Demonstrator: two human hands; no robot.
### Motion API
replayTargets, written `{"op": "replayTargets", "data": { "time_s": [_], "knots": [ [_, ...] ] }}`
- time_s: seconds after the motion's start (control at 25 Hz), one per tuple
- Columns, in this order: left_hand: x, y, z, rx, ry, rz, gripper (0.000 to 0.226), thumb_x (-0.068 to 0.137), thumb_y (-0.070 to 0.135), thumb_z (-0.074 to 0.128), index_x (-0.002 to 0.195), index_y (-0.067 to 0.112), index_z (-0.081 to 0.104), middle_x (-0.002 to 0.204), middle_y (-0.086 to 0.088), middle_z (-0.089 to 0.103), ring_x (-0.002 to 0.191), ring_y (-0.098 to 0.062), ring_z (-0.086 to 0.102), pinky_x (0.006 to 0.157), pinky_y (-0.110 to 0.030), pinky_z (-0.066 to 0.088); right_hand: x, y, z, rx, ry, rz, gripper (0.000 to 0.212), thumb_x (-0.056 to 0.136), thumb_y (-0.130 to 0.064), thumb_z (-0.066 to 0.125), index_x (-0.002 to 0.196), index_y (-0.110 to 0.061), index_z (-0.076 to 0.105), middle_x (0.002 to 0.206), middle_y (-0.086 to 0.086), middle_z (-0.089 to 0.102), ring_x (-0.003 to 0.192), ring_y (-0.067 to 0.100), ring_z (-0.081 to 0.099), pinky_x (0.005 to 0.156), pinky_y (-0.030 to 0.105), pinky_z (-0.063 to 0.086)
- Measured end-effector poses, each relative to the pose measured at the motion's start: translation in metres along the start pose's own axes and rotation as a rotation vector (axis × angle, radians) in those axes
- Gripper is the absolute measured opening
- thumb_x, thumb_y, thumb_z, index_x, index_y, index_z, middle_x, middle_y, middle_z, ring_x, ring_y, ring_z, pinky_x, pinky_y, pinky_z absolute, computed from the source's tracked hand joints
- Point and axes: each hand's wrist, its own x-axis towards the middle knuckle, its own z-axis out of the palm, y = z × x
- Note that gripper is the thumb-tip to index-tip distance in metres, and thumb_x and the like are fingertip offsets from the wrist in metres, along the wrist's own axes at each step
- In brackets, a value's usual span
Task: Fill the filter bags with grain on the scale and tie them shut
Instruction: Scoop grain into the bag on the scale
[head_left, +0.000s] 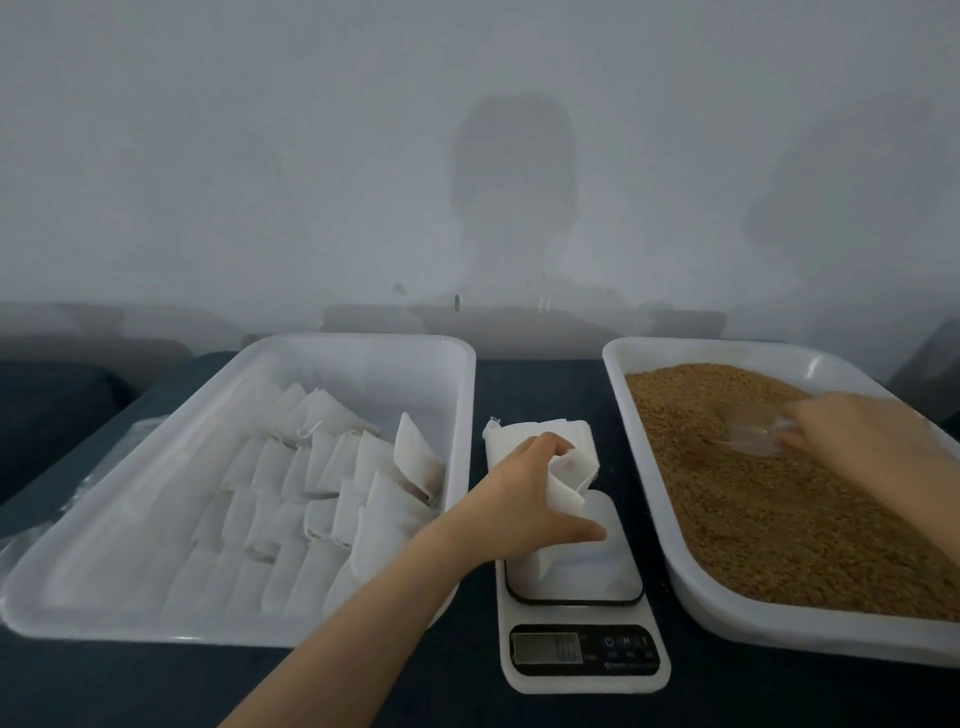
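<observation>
Lying in left tray (31, 587): white filter bags (291, 499) in overlapping rows, some with strings showing.
Left hand (524, 499): fingers curled round one open bag (569, 486), holding it upright on the plate of the scale (582, 680).
Bag stack (535, 430): on the dark table (540, 384), just behind the scale.
Scale: between the two trays; display unreadable.
Grain (753, 509): brown, filling the right tray (727, 597).
Right hand (857, 434): grasping a clear scoop (748, 431) that lies in the grain.

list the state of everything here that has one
left hand, grips the filter bag
filter bag, upright on the scale
right hand, grips the scoop
scoop, down in the grain
scale, display too blurred to read
left tray, holds rows of bags
right tray, holds grain
</observation>
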Motion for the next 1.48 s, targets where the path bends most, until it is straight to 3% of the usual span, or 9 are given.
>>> {"op": "replayTargets", "data": {
  "time_s": [0.12, 0.36, 0.48, 0.68, 0.8, 1.08, 1.24, 1.36, 1.48],
  "knots": [
    [0.002, -0.002, 0.001, 0.002, 0.001, -0.009, 0.071, 0.071, 0.049, 0.079, 0.126, 0.037, 0.036, 0.113, 0.019, 0.040, 0.094, -0.006, 0.049, 0.067, -0.011, 0.038, 0.008, -0.005, 0.018, 0.159, 0.050, -0.023, 0.023, 0.088, -0.047, 0.055, 0.091, -0.028, 0.066, 0.085, -0.004, 0.067, 0.078, 0.016, 0.063, 0.068, 0.034, 0.055],
    [0.004, -0.002, 0.002, -0.012, -0.018, -0.021, 0.068, 0.071, 0.049, 0.079, 0.121, 0.042, 0.033, 0.115, 0.019, 0.041, 0.095, -0.007, 0.049, 0.069, -0.013, 0.040, -0.005, 0.003, 0.031, 0.534, 0.003, 0.070, 0.037, 0.080, -0.051, 0.063, 0.112, -0.031, 0.066, 0.118, 0.000, 0.066, 0.094, 0.019, 0.063, 0.078, 0.038, 0.052],
    [0.004, -0.002, 0.002, -0.011, -0.019, -0.014, 0.068, 0.072, 0.048, 0.079, 0.119, 0.045, 0.031, 0.112, 0.021, 0.041, 0.095, -0.007, 0.049, 0.070, -0.013, 0.040, -0.022, 0.014, 0.026, 0.642, -0.031, 0.101, 0.036, 0.079, -0.049, 0.064, 0.111, -0.033, 0.065, 0.120, 0.004, 0.064, 0.079, 0.012, 0.058, 0.074, 0.035, 0.048],
    [0.004, -0.002, 0.001, -0.034, -0.025, 0.005, 0.066, 0.072, 0.047, 0.079, 0.116, 0.048, 0.030, 0.104, 0.031, 0.038, 0.094, -0.001, 0.048, 0.071, -0.014, 0.041, -0.051, 0.029, 0.010, 0.733, -0.080, 0.112, 0.055, 0.065, -0.062, 0.058, 0.111, -0.033, 0.065, 0.122, 0.003, 0.063, 0.105, 0.023, 0.059, 0.091, 0.043, 0.046],
    [0.004, -0.002, 0.001, -0.022, -0.033, 0.011, 0.066, 0.072, 0.047, 0.079, 0.117, 0.048, 0.030, 0.108, 0.023, 0.041, 0.094, -0.003, 0.049, 0.072, -0.015, 0.042, -0.062, 0.038, 0.009, 0.755, -0.059, 0.145, 0.067, 0.055, -0.072, 0.051, 0.109, -0.037, 0.065, 0.118, 0.000, 0.065, 0.099, 0.020, 0.060, 0.089, 0.042, 0.047],
    [0.005, -0.003, 0.002, -0.003, -0.048, 0.009, 0.066, 0.074, 0.046, 0.078, 0.118, 0.046, 0.029, 0.116, 0.018, 0.042, 0.100, -0.010, 0.048, 0.083, -0.023, 0.044, -0.071, 0.066, 0.039, 0.823, -0.044, 0.200, 0.026, 0.053, -0.076, 0.058, 0.078, -0.068, 0.057, 0.107, -0.010, 0.068, 0.088, 0.007, 0.056, 0.085, 0.040, 0.051],
    [0.006, -0.005, 0.003, 0.013, -0.060, -0.003, 0.069, 0.074, 0.048, 0.077, 0.119, 0.048, 0.025, 0.117, 0.017, 0.040, 0.099, -0.010, 0.048, 0.075, -0.018, 0.042, -0.072, 0.089, 0.067, 0.913, -0.037, 0.231, 0.035, 0.057, -0.069, 0.066, 0.091, -0.066, 0.060, 0.101, -0.017, 0.066, 0.095, 0.009, 0.060, 0.085, 0.043, 0.052],
    [0.008, -0.009, 0.004, 0.031, -0.062, -0.026, 0.076, 0.072, 0.050, 0.077, 0.128, 0.044, 0.025, 0.118, 0.015, 0.040, 0.099, -0.011, 0.050, 0.069, -0.014, 0.041, -0.071, 0.117, 0.088, 0.940, -0.030, 0.201, 0.030, 0.073, -0.046, 0.069, 0.090, -0.068, 0.059, 0.113, 0.001, 0.065, 0.105, 0.024, 0.059, 0.089, 0.046, 0.049],
    [0.010, -0.010, 0.006, 0.028, -0.064, -0.037, 0.078, 0.069, 0.052, 0.078, 0.128, 0.042, 0.026, 0.116, 0.014, 0.042, 0.097, -0.010, 0.052, 0.067, -0.013, 0.042, -0.089, 0.126, 0.068, 0.940, -0.080, 0.140, 0.034, 0.072, -0.061, 0.065, 0.104, -0.062, 0.058, 0.111, -0.019, 0.066, 0.094, 0.009, 0.065, 0.072, 0.037, 0.058]
  ]
}}
